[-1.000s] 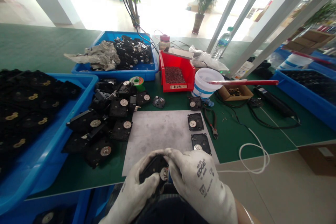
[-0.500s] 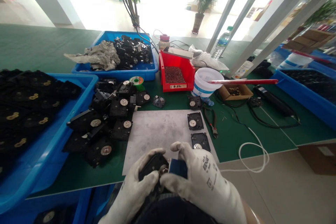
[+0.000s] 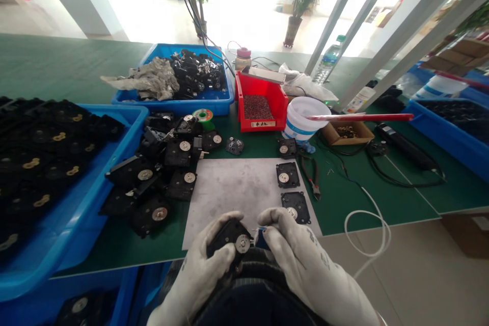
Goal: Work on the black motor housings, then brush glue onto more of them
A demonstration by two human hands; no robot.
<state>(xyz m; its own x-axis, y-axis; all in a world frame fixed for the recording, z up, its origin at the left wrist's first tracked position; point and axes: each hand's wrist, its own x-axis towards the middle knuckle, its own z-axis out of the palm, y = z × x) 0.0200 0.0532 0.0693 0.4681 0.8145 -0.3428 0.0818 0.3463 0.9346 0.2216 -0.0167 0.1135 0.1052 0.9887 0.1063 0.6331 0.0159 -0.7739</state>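
Note:
My left hand [image 3: 206,265], in a white glove, grips a black square mechanism [image 3: 229,237] with a round silver disc [image 3: 243,244] near its right corner. The thumb presses on the front of the housing. Just to the right, my gloved right hand [image 3: 296,254] pinches a small dark blue object [image 3: 262,239]; its fingers cover most of it, so its kind is unclear. Thin pale tips show between the blue object and the disc; whether they touch the disc I cannot tell. Both hands are over the near edge of a white sheet [image 3: 233,188].
Similar black mechanisms stand along the sheet's right side, beside pliers [image 3: 311,175], and pile up left [image 3: 153,214]. Blue trays [image 3: 126,137] hold more. Behind are a red bin [image 3: 262,125] of small brown parts, a white bucket [image 3: 301,122] and a solder spool [image 3: 204,117].
My right hand has drawn slightly right and turned, so less of the blue object shows. The left hand has tilted the mechanism, and its silver disc is now in plain view.

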